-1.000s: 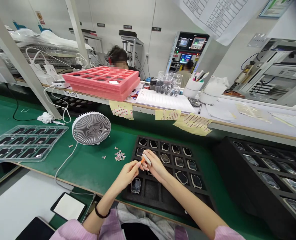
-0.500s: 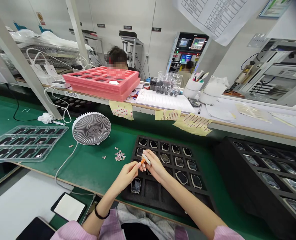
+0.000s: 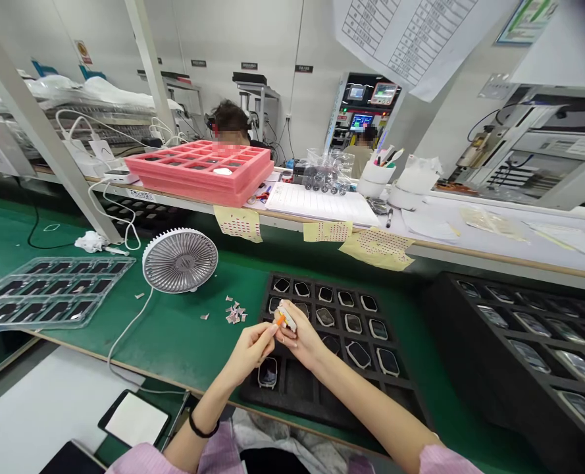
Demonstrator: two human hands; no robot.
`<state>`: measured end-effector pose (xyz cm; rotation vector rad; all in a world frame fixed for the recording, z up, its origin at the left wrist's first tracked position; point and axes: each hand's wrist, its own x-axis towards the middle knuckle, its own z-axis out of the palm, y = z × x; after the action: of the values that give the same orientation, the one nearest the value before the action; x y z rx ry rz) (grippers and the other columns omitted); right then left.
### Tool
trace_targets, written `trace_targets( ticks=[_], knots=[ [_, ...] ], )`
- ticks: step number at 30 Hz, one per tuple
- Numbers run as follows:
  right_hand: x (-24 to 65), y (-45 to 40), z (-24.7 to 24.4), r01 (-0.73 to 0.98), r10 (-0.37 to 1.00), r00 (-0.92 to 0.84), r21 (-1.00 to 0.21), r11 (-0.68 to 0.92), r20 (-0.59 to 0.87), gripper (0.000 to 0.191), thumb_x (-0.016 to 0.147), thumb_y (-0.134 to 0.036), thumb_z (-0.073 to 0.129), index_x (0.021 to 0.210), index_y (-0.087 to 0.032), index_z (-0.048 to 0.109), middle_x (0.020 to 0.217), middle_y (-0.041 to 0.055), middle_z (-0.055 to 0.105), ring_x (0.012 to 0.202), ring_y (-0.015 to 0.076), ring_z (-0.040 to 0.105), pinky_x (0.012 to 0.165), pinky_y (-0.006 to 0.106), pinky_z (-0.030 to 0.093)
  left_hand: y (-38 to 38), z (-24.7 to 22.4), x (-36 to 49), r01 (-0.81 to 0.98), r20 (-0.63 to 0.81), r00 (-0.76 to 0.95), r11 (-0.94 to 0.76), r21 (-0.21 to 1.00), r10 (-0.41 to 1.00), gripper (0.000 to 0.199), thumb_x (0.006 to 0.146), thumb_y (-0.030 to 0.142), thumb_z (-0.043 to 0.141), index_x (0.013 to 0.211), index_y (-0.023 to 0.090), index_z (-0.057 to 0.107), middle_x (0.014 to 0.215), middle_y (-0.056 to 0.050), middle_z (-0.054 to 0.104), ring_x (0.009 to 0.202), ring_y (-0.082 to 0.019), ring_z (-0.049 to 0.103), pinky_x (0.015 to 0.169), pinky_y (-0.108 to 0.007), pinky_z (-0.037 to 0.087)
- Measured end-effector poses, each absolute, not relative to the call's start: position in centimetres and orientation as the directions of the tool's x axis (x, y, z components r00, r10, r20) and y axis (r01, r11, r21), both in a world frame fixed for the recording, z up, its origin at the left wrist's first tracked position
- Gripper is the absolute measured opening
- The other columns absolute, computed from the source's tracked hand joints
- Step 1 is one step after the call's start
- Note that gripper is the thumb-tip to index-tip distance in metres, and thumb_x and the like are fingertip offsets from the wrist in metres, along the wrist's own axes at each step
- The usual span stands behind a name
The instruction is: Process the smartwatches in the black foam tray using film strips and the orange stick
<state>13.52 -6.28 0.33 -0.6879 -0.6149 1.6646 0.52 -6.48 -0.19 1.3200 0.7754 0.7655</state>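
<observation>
My left hand (image 3: pixel 247 352) pinches a small orange piece (image 3: pixel 281 320) between thumb and fingers. My right hand (image 3: pixel 301 336) holds a small white part (image 3: pixel 288 317), and the two hands meet there, with the orange piece against the white part. Both hands hover over a black foam tray (image 3: pixel 297 408) with rows of compartments. Dark watch-shaped devices (image 3: pixel 358 355) lie in many of its compartments, and my hands hide a few slots. One device (image 3: pixel 268 372) sits just below my left hand.
Left of the tray are paper scraps (image 3: pixel 235 313), a white desk fan (image 3: pixel 179 261) and a clear plastic tray (image 3: pixel 50 293) of dark items. A second black tray (image 3: pixel 519 349) stands right. A pink foam tray (image 3: pixel 198 172) sits on the shelf ahead, with a person (image 3: pixel 230 122) behind it.
My hands have drawn closer together, and the white part now tilts against the orange piece. The whole view has shifted slightly as my head moved.
</observation>
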Motion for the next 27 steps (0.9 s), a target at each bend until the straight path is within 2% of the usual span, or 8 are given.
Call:
trace_targets(
  ticks=[3,6,9,13,18,21,24,27],
  knots=[
    [13.7,-6.3,0.3,-0.678,0.978,-0.158,-0.706,-0.207,-0.135,0.039,0.066,-0.041,0.078,0.065,-0.018,0.047,0.049,-0.0084,0.049,0.032,-0.0006,0.023,0.027,0.012,0.014,-6.5,-0.4,0.5,-0.067,-0.084,0.536,0.141,0.988,0.840,0.046,0.079,0.061,0.054,0.073,0.015,0.055,0.043,0.010,0.032,0.034,-0.002,0.018,0.032,-0.015,0.016],
    [14.0,-6.4,0.3,-0.655,0.985,-0.105,-0.736,-0.172,-0.137,0.036,0.069,-0.041,0.075,0.066,-0.018,0.047,0.049,-0.0086,0.047,0.033,0.0007,0.025,0.029,0.013,0.019,-6.1,-0.6,0.6,-0.095,-0.104,0.500,0.173,0.980,0.860,0.048,0.077,0.063,0.055,0.069,0.016,0.052,0.041,0.011,0.029,0.034,-0.002,0.016,0.031,-0.015,0.014],
    [14.0,-6.8,0.3,-0.602,0.992,-0.053,-0.789,-0.124,-0.116,0.029,0.076,-0.041,0.068,0.072,-0.019,0.049,0.052,-0.0072,0.049,0.036,0.0039,0.033,0.033,0.015,0.027,-5.7,-0.7,1.1,-0.106,-0.086,0.451,0.150,0.983,0.888,0.050,0.074,0.066,0.055,0.066,0.017,0.048,0.039,0.012,0.028,0.032,-0.002,0.016,0.031,-0.015,0.014],
    [13.9,-7.1,-0.3,-0.475,0.996,-0.055,-0.876,-0.085,-0.067,0.023,0.077,-0.041,0.063,0.081,-0.021,0.053,0.055,-0.0062,0.052,0.041,0.0078,0.042,0.037,0.018,0.032,-5.7,-0.6,1.8,-0.063,-0.057,0.411,0.091,0.994,0.910,0.049,0.073,0.065,0.057,0.065,0.017,0.047,0.040,0.010,0.034,0.033,-0.003,0.022,0.032,-0.015,0.016],
    [16.2,-5.9,-1.2,-0.314,0.979,0.202,-0.948,0.052,-0.013,0.027,0.076,-0.046,0.062,0.084,-0.022,0.054,0.058,-0.0084,0.046,0.040,0.0068,0.039,0.039,0.020,0.032,-4.9,-0.8,-0.4,-0.001,-0.071,0.258,0.074,0.997,0.964,0.044,0.077,0.062,0.051,0.067,0.018,0.047,0.042,0.010,0.035,0.033,-0.004,0.023,0.035,-0.017,0.018],
    [17.3,-5.4,-2.0,-0.082,0.970,0.240,-0.994,0.065,0.043,0.025,0.078,-0.043,0.061,0.090,-0.022,0.057,0.065,-0.0056,0.051,0.049,0.0092,0.045,0.045,0.021,0.036,-3.7,-1.2,-2.9,0.186,0.014,0.195,-0.051,0.981,0.981,0.043,0.078,0.058,0.050,0.064,0.018,0.049,0.043,0.007,0.040,0.040,-0.008,0.035,0.043,-0.020,0.027],
    [16.5,-5.4,-3.3,0.136,0.991,0.092,-0.987,0.083,0.096,0.020,0.079,-0.035,0.061,0.093,-0.021,0.060,0.076,-0.0008,0.061,0.064,0.0134,0.055,0.056,0.025,0.043,-3.1,-1.8,-4.5,0.444,0.037,0.195,-0.122,0.888,0.980,0.043,0.079,0.056,0.048,0.062,0.017,0.056,0.047,0.003,0.047,0.048,-0.012,0.045,0.050,-0.022,0.032],
    [14.9,-5.7,-4.1,0.327,0.995,-0.007,-0.940,0.097,0.100,0.016,0.082,-0.029,0.057,0.094,-0.020,0.062,0.074,-0.0001,0.062,0.064,0.0150,0.056,0.063,0.029,0.045,-3.0,-2.3,-4.8,0.625,-0.002,0.181,-0.113,0.772,0.983,0.041,0.084,0.050,0.043,0.068,0.017,0.061,0.050,0.001,0.053,0.049,-0.014,0.050,0.052,-0.023,0.032]
  ],
)
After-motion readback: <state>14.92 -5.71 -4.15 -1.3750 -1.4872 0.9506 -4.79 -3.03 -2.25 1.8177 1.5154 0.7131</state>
